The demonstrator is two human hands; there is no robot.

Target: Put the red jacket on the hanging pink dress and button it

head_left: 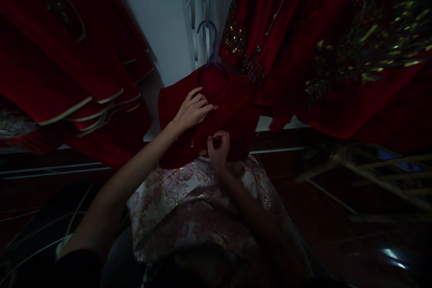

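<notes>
A dark red garment hangs on a purple hanger in front of me, its lower part a pale floral brocade skirt. My left hand presses on the red fabric near a small shiny fastening, fingers bent and pinched together. Lower down, my right hand is curled closed, pinching the red fabric near the waist seam. Both arms reach up from the bottom of the view.
More red garments with pale trim hang at the left, and red ones with gold embroidery at the right. A white wall lies behind. A dark glossy floor and pale wooden legs show at the right.
</notes>
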